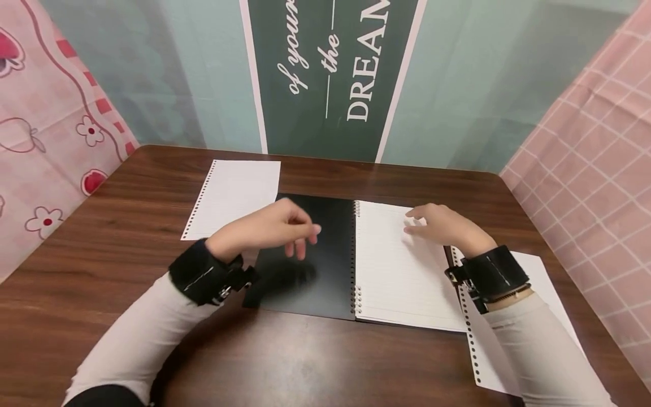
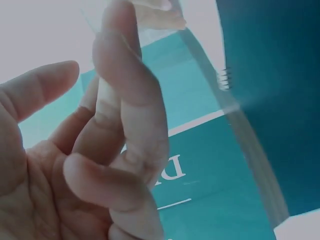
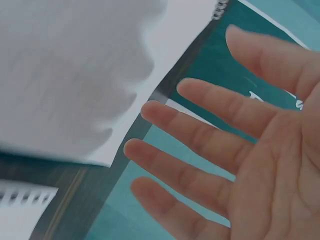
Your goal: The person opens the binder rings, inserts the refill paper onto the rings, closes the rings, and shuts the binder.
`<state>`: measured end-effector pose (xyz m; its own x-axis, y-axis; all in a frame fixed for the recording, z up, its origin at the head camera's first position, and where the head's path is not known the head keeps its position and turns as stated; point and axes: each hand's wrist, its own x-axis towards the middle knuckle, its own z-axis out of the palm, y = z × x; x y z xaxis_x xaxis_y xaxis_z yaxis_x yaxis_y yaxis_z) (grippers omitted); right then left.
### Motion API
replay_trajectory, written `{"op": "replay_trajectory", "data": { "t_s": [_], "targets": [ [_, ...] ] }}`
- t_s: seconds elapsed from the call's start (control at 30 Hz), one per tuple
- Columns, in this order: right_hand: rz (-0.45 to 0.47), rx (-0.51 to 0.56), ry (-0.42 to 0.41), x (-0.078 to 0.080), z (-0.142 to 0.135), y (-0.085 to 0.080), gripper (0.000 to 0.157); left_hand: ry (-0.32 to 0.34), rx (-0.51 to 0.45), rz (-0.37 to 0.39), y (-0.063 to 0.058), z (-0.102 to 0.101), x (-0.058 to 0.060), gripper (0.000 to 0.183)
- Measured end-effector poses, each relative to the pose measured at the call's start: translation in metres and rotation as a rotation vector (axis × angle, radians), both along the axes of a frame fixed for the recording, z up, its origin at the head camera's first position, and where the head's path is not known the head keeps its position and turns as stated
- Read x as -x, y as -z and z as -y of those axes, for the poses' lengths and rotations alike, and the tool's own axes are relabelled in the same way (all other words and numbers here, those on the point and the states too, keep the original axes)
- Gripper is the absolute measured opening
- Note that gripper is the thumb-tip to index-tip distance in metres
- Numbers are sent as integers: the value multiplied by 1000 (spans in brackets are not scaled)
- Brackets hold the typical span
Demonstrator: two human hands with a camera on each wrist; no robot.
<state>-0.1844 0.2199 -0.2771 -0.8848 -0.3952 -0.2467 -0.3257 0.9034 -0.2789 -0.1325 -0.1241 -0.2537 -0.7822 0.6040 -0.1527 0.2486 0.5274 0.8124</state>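
Observation:
A spiral notebook [image 1: 402, 271] lies spread on the table, its lined white page on the right and its black cover [image 1: 330, 288] on the left. Above the cover hovers my left hand [image 1: 267, 226], casting a shadow on it; the fingers hang loosely curled with nothing in them. My right hand [image 1: 442, 226] is over the upper right part of the page. In the right wrist view its fingers [image 3: 195, 137] are spread and nearly straight, and the palm is bare. Whether the right fingertips touch the paper I cannot tell.
One loose punched sheet [image 1: 241, 189] lies at the back left, reaching the black cover. Another punched sheet [image 1: 546, 294] lies at the right, partly under my right forearm. Behind the wooden table [image 1: 305, 362] hangs a green cloth with lettering [image 1: 363, 73]; pink cloths flank it.

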Motion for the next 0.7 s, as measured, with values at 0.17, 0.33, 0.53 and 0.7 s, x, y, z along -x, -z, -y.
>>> {"op": "replay_trajectory", "data": {
  "t_s": [0.17, 0.33, 0.53, 0.7],
  "targets": [
    [-5, 159, 104, 14, 13, -3, 35, -58, -38, 15, -5, -21, 31, 31],
    [24, 319, 213, 29, 30, 1, 29, -144, -83, 62, 4, -37, 63, 30],
    [103, 448, 270, 42, 51, 4, 29, -254, -155, 141, 21, -54, 87, 28],
    [171, 578, 331, 52, 66, 8, 29, -328, -220, 211, 33, -67, 103, 31]
  ]
}}
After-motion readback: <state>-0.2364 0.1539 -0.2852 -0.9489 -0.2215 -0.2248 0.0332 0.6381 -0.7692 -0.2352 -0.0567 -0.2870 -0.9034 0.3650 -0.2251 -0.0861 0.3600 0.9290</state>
